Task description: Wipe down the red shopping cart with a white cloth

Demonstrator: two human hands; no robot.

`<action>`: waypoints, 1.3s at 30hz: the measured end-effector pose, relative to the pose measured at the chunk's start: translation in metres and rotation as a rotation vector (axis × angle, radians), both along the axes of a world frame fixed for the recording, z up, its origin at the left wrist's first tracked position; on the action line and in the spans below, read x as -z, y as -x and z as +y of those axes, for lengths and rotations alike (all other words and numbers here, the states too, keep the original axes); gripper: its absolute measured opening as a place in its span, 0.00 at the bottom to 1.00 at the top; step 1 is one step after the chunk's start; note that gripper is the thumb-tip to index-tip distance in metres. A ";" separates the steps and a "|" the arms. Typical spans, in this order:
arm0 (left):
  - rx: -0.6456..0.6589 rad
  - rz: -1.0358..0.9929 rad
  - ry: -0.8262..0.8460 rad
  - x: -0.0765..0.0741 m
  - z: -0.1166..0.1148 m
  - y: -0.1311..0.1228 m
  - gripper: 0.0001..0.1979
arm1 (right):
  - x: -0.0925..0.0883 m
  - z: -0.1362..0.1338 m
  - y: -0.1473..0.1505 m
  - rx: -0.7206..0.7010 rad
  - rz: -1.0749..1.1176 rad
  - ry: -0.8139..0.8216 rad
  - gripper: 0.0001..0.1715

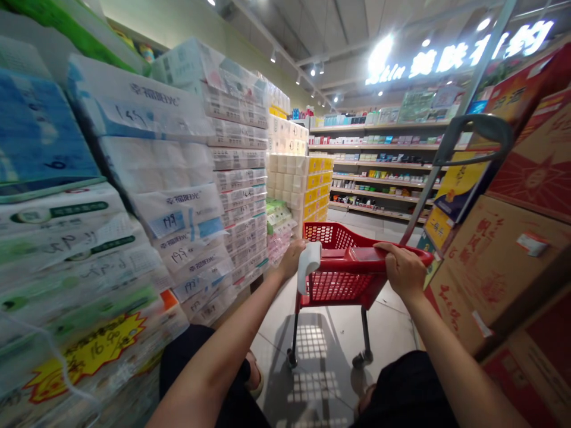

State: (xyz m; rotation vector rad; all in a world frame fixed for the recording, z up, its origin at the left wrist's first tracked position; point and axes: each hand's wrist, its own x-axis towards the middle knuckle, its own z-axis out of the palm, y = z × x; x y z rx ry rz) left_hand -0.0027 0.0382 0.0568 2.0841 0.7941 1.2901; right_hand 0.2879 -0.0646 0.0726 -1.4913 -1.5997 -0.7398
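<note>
A red plastic shopping cart (343, 286) with a perforated basket and dark legs on casters stands in front of me on the tiled floor. My left hand (292, 260) is closed at the left end of its handle, next to a white curved piece (308, 261) hanging over that end. Some of those fingers are hidden behind the white piece. Toward the right end, my right hand (405, 272) wraps over the red handle. A grey pole with a looped grip (475, 138) rises at the cart's right side.
Tall stacks of wrapped tissue packs (178, 220) line the left, close to my arm. Cardboard cartons (504, 255) are piled on the right. Beyond the cart, the tiled floor (372, 219) runs toward shelves of small products (379, 148), with yellow-and-white packs (317, 187) at the left.
</note>
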 end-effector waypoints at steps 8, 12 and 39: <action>-0.350 0.208 -0.451 -0.003 -0.075 -0.008 0.17 | -0.006 0.000 0.004 -0.071 0.027 0.080 0.22; -0.494 0.513 -0.632 -0.014 -0.096 -0.016 0.17 | -0.006 0.004 0.012 -0.095 0.020 0.089 0.22; -0.152 0.495 -0.674 -0.011 -0.048 0.051 0.25 | -0.002 0.013 0.034 -0.207 -0.042 0.045 0.26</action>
